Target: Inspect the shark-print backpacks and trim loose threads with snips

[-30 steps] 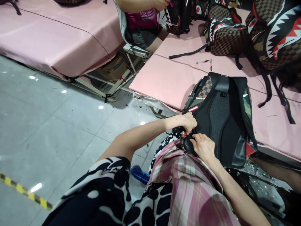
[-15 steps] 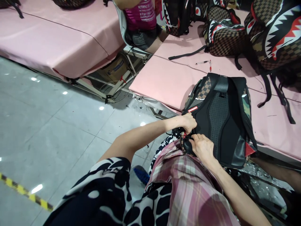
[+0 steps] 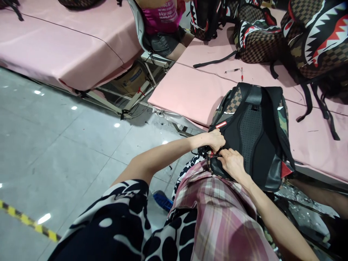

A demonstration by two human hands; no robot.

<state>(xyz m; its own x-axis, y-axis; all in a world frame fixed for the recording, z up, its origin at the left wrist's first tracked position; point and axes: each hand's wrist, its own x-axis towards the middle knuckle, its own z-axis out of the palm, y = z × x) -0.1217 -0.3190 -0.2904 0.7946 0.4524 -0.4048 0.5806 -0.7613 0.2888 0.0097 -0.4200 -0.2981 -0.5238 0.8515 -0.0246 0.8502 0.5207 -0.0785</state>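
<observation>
A black backpack (image 3: pixel 252 134) with checkered and camouflage sides lies back-up on the near edge of a pink table (image 3: pixel 190 94), its lower end against my lap. My left hand (image 3: pixel 216 139) is closed on the backpack's bottom left corner. My right hand (image 3: pixel 231 163) pinches the same corner from below, fingers pressed together at a small red and metal part that is too small to name. The two hands almost touch. My lap is covered by plaid cloth (image 3: pixel 217 210).
Several checkered shark-mouth backpacks (image 3: pixel 312 36) are piled at the table's far right, straps trailing. Two pens (image 3: pixel 236 70) lie on the table. Another person (image 3: pixel 163 21) sits at the far end. A second pink table (image 3: pixel 67 43) stands left, across a grey tiled floor (image 3: pixel 54 152).
The view and the backpack have shifted slightly; my hands have stayed closed on the backpack's bottom corner, the right one nudged a little up toward the left.
</observation>
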